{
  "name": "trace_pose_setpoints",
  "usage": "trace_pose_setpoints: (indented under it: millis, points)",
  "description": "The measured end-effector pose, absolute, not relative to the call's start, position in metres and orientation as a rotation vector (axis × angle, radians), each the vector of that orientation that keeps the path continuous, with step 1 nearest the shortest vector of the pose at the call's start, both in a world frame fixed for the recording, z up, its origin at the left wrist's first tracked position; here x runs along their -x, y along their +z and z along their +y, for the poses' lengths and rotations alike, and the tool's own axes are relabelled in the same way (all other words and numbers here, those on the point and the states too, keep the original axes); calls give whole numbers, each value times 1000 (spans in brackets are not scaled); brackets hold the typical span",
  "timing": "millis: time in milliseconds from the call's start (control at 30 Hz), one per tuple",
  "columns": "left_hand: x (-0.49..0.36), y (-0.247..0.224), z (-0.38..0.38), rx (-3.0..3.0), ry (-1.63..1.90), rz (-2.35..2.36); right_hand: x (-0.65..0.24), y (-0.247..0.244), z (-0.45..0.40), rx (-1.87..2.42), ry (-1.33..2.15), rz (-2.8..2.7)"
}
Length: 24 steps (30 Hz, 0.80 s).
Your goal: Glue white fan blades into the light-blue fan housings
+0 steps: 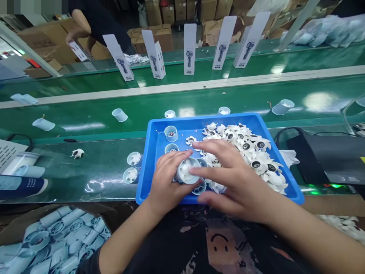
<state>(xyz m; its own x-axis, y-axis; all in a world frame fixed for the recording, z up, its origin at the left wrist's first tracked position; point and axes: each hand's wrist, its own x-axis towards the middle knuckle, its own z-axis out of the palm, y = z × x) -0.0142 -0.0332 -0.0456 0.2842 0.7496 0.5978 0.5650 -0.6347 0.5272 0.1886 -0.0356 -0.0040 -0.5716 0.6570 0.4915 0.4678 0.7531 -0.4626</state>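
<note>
My left hand [168, 180] is wrapped round a light-blue cup-shaped housing [177, 175] above the front of a blue tray [146, 152]. A white fan wheel [186, 168] shows in the housing's mouth. My right hand [232, 177] has its fingers spread, with a fingertip at the fan wheel; nothing is held in it. White fan wheels [246, 146] with dark centres are heaped in the tray's right part. More housings [171, 133] stand upright in its left part, some partly hidden by my hands.
Two housings with fan wheels [131, 175] stand left of the tray. Several housings [119, 115] lie or stand on the green belt [148, 102], below upright white boxes [189, 49]. A black device [327, 156] is at right, a bin of housings [65, 236] at lower left. Across the belt, a person [99, 23] holds a box.
</note>
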Motion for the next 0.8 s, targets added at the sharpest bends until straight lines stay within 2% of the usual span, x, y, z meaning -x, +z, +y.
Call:
trace_pose_setpoints:
  millis: [100, 267, 400, 500, 667, 800]
  points:
    - [17, -47, -33, -2332, 1231, 1225, -194, -4, -40, 889, 248, -2278]
    - [46, -42, -14, -2377, 1164, 1236, -227, -1, -46, 842, 267, -2103]
    - [94, -33, 43, -2123, 803, 1936, -253, -18, -55, 1004, 230, -2090]
    - [123, -34, 103, -1923, 656, 2212, -256, -34, -61, 1078, 184, -2011]
    - [131, -56, 178, -1778, 433, 2277, -247, -44, -68, 1086, 204, -2045]
    - [128, -69, 195, -1758, 383, 2216, -260, -55, -73, 1115, 148, -2073]
